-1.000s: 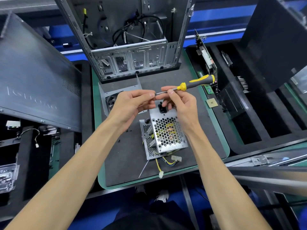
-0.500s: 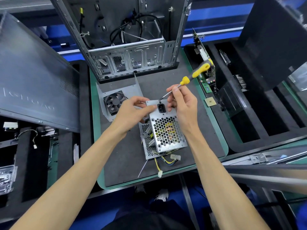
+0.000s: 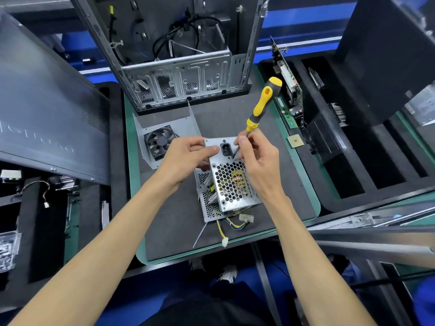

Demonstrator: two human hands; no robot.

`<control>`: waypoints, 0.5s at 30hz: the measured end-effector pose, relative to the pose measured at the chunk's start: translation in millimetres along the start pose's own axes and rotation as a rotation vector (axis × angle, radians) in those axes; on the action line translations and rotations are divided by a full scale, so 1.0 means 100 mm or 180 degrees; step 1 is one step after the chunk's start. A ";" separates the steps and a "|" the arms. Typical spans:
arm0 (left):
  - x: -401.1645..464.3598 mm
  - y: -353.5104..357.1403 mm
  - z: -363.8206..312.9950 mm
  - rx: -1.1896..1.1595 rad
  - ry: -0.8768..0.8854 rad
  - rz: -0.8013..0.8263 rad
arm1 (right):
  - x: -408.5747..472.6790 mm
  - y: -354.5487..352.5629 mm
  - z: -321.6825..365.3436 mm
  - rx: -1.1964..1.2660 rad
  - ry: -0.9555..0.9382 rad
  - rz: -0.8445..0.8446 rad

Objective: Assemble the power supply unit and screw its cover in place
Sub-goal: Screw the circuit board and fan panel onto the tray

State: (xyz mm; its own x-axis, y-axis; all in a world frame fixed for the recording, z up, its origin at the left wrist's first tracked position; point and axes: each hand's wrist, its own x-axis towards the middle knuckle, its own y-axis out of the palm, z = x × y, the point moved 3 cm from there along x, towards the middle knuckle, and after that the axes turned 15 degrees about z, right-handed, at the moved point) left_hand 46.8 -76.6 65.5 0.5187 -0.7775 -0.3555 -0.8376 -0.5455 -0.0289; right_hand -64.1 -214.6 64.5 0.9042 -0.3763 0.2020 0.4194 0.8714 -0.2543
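Power supply unit, the perforated silver metal box with the honeycomb grille (image 3: 231, 184), sat near the middle of the dark grey work mat (image 3: 169, 222), with its yellow and black wires trailing off the near end. A second before, both hands were up above it fiddling at the screwdriver tip, probably seating a screw; by this point they'd dropped to the box, so I'd say the driving part was starting. Going left to right: the left hand (image 3: 186, 156) gripped the top left corner of the box, thumb pressed flat on the face beside the black power socket (image 3: 224, 149). The right hand (image 3: 255, 156) pinched the shaft of the yellow and black screwdriver (image 3: 262, 102), now steeply tilted, tip down just right of the socket.
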 end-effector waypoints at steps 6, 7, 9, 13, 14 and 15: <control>-0.02 0.02 -0.02 -0.0006 -0.0044 -0.0024 | -0.01 0.01 0.01 -0.0030 -0.0016 0.0038; -0.02 0.03 -0.02 0.0000 -0.0048 -0.0024 | -0.01 0.01 0.02 -0.0079 -0.0026 0.0053; -0.02 0.03 -0.02 0.0014 -0.0060 -0.0026 | 0.00 0.01 0.02 -0.0164 -0.0053 0.0059; -0.03 0.04 -0.03 0.0011 -0.0084 -0.0045 | 0.00 0.01 0.01 -0.0225 -0.0078 0.0066; -0.04 0.04 -0.04 0.0013 -0.0088 -0.0047 | -0.01 0.02 0.01 -0.0252 -0.0089 0.0088; -0.03 0.04 -0.04 0.0018 -0.0092 -0.0049 | -0.01 0.02 0.00 -0.0282 -0.0099 0.0112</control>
State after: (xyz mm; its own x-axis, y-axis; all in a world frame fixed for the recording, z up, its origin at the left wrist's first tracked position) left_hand 42.3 -77.3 70.2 0.5263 -0.7598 -0.3818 -0.8306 -0.5555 -0.0397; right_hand -64.6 -212.4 63.8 0.9161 -0.3348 0.2204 0.3942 0.8521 -0.3441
